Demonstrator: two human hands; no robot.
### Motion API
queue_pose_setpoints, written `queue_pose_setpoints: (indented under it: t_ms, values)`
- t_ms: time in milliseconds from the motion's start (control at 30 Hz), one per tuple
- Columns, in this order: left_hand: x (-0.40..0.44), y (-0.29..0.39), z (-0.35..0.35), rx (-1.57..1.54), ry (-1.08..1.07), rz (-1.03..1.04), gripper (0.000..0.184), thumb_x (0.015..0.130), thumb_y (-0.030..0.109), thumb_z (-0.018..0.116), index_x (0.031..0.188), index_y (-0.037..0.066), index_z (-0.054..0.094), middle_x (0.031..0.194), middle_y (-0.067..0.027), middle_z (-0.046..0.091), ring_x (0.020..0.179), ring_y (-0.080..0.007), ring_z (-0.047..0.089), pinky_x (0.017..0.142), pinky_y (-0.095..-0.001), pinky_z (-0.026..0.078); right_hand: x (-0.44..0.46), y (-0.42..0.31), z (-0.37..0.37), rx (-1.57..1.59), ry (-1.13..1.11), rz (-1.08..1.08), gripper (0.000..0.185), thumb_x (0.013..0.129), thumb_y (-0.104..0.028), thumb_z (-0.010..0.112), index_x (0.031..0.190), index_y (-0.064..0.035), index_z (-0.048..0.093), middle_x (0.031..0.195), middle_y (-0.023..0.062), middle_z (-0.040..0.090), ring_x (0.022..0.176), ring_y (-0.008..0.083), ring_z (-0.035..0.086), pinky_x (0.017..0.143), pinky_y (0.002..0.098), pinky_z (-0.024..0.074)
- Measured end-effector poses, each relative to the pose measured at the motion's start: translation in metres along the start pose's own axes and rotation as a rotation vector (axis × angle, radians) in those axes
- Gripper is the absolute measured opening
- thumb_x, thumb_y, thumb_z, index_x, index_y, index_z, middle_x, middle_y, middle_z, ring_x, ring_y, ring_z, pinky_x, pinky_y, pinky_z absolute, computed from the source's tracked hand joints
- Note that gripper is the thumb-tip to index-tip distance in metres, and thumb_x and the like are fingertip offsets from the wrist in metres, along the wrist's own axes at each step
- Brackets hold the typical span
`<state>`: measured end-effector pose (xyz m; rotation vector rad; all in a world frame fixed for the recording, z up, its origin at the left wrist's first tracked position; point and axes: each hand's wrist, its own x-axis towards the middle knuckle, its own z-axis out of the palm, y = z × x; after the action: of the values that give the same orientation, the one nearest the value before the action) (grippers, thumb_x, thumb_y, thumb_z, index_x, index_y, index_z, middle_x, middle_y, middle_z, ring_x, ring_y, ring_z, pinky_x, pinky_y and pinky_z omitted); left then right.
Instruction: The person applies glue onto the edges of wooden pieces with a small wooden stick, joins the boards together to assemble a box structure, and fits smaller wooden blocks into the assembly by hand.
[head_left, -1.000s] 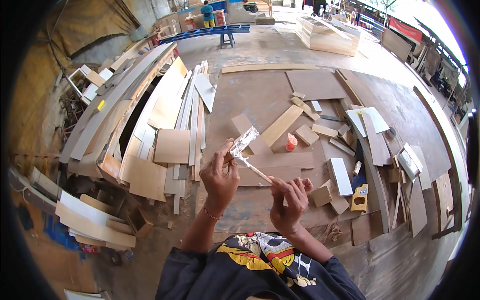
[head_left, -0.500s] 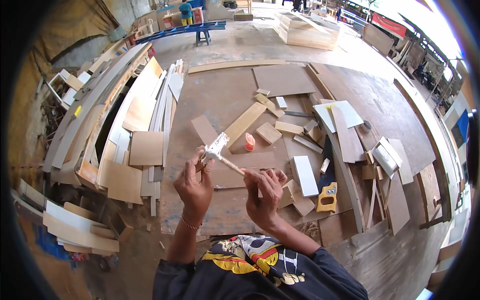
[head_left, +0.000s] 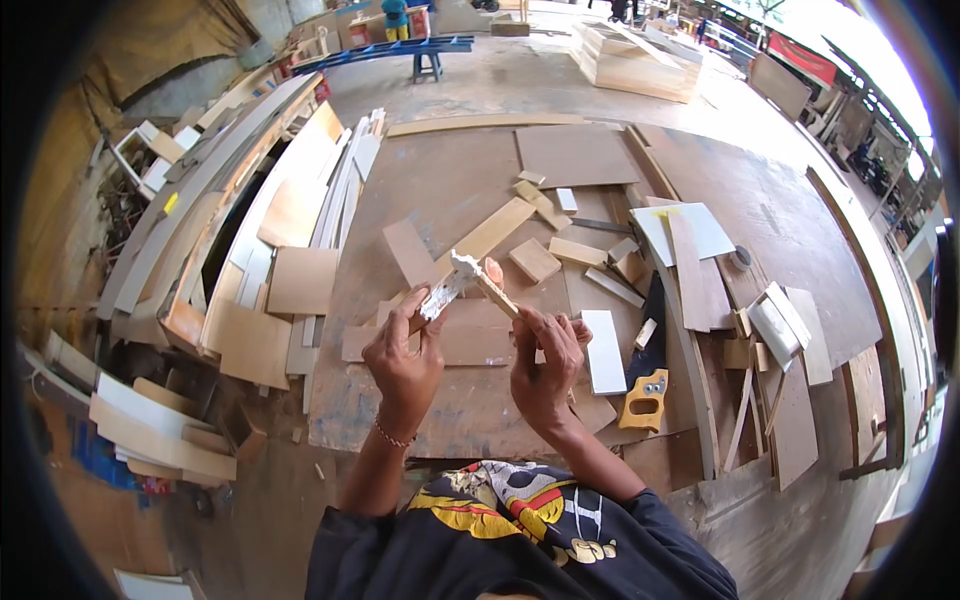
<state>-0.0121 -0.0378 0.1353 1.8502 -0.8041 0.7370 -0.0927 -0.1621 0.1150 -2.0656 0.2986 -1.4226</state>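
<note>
My left hand (head_left: 405, 365) pinches a small flat piece smeared with white paste (head_left: 440, 298) between thumb and fingers. Closed on the lower end of a thin wooden stick (head_left: 497, 296) is my right hand (head_left: 548, 365). White paste covers the stick's upper tip, which lies close to the far end of the smeared piece; whether they touch I cannot tell. Behind the stick, an orange object (head_left: 493, 270) is partly hidden. Below both hands spreads a brown wooden worktop (head_left: 350, 415). A white block (head_left: 604, 350) lies right of my right hand.
A yellow-handled handsaw (head_left: 645, 402) lies at right, near a long wooden strip (head_left: 690, 370). Wood offcuts (head_left: 535, 260) are scattered beyond my hands. Stacked boards (head_left: 255, 270) line the left side. A person (head_left: 396, 18) stands far back beside a blue ladder-like frame (head_left: 390, 52).
The stick's pasted tip has swung up and away from my left fingers, toward the smeared piece's far end. My right hand has shifted slightly right. The view has moved a little.
</note>
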Motion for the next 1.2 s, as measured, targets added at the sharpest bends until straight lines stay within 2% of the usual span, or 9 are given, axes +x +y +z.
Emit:
queue_pose_setpoints:
  t_ms: [233, 367, 433, 500, 700, 867, 933, 1033, 1200]
  values:
    - [-0.001, -0.011, 0.005, 0.087, 0.042, -0.015, 0.028, 0.076, 0.003, 0.069, 0.102, -0.001, 0.059, 0.097, -0.0155, 0.067, 0.085, -0.026, 0.067, 0.074, -0.0317, 0.052, -0.011, -0.007, -0.012, 0.272, -0.154, 0.048, 0.01, 0.08, -0.004, 0.063, 0.089, -0.0072, 0.064, 0.067, 0.0012, 0.059, 0.056, 0.0152, 0.046, 0.068, 0.0325, 0.0288]
    - [-0.001, -0.015, 0.007, 0.034, 0.056, -0.103, 0.026, 0.077, 0.003, 0.069, 0.1, -0.002, 0.06, 0.096, -0.0147, 0.067, 0.086, -0.0241, 0.067, 0.075, -0.0323, 0.052, -0.005, 0.009, -0.007, 0.593, -0.254, 0.346, 0.009, 0.085, -0.009, 0.062, 0.09, -0.0032, 0.066, 0.056, -0.0005, 0.052, 0.052, 0.0084, 0.044, 0.068, 0.0304, 0.0318]
    - [0.003, -0.014, 0.006, 0.033, 0.06, -0.142, 0.024, 0.078, 0.003, 0.069, 0.099, -0.004, 0.061, 0.094, -0.0142, 0.067, 0.085, -0.02, 0.066, 0.074, -0.0298, 0.051, 0.017, 0.027, -0.003, 0.614, -0.147, 0.699, 0.011, 0.085, -0.009, 0.062, 0.093, -0.004, 0.068, 0.055, 0.0008, 0.052, 0.052, 0.0085, 0.045, 0.071, 0.0288, 0.0325]
    - [0.006, -0.013, 0.003, 0.034, 0.062, -0.187, 0.022, 0.078, 0.002, 0.068, 0.098, -0.005, 0.061, 0.091, -0.0136, 0.067, 0.084, -0.0158, 0.064, 0.073, -0.0273, 0.05, 0.034, 0.067, 0.011, 0.168, -0.18, 0.539, 0.014, 0.084, -0.012, 0.061, 0.095, -0.0075, 0.069, 0.058, 0.0058, 0.058, 0.054, 0.0134, 0.052, 0.073, 0.0306, 0.0335]
    - [0.019, -0.031, 0.004, -0.275, 0.087, -0.384, 0.023, 0.079, 0.002, 0.068, 0.098, -0.008, 0.059, 0.091, -0.0088, 0.065, 0.085, -0.0115, 0.06, 0.076, -0.0239, 0.048, 0.018, 0.166, 0.087, -0.39, -0.345, 0.27, 0.019, 0.082, -0.017, 0.057, 0.096, -0.0142, 0.069, 0.069, 0.0111, 0.065, 0.062, 0.0269, 0.06, 0.073, 0.0355, 0.0329]
    - [0.03, -0.047, -0.009, -0.435, 0.211, -0.421, 0.018, 0.08, 0.0, 0.066, 0.095, -0.007, 0.059, 0.089, -0.0087, 0.065, 0.081, -0.0096, 0.059, 0.075, -0.0211, 0.047, 0.019, 0.191, 0.121, -0.493, -0.513, 0.214, 0.026, 0.072, -0.012, 0.059, 0.095, -0.0136, 0.069, 0.067, 0.0138, 0.064, 0.063, 0.0287, 0.061, 0.074, 0.0393, 0.0336]
    - [0.033, -0.051, -0.013, -0.427, 0.299, -0.471, 0.016, 0.079, 0.0, 0.067, 0.093, -0.005, 0.06, 0.088, -0.0065, 0.064, 0.081, -0.0088, 0.058, 0.074, -0.021, 0.045, 0.018, 0.202, 0.136, -0.536, -0.501, 0.139, 0.018, 0.071, -0.014, 0.058, 0.084, -0.0127, 0.07, 0.066, 0.0136, 0.064, 0.061, 0.0289, 0.061, 0.073, 0.0423, 0.0331]
    - [0.027, -0.073, -0.023, -0.483, 0.392, -0.451, 0.016, 0.08, 0.0, 0.066, 0.094, -0.004, 0.06, 0.087, -0.0053, 0.064, 0.08, -0.0085, 0.057, 0.074, -0.0222, 0.045, 0.016, 0.215, 0.152, -0.542, -0.595, 0.069, 0.008, 0.071, -0.013, 0.057, 0.069, -0.0092, 0.064, 0.063, 0.013, 0.063, 0.059, 0.0286, 0.06, 0.071, 0.0436, 0.0288]
    - [0.012, -0.095, -0.039, -0.62, 0.532, -0.593, 0.017, 0.08, -0.001, 0.065, 0.096, -0.003, 0.061, 0.092, -0.0051, 0.064, 0.082, -0.0095, 0.057, 0.075, -0.0236, 0.045, 0.015, 0.233, 0.18, -0.564, -0.702, 0.101, 0.016, 0.076, -0.02, 0.057, 0.068, -0.0066, 0.063, 0.068, 0.0164, 0.063, 0.061, 0.03, 0.061, 0.068, 0.0444, 0.0369]
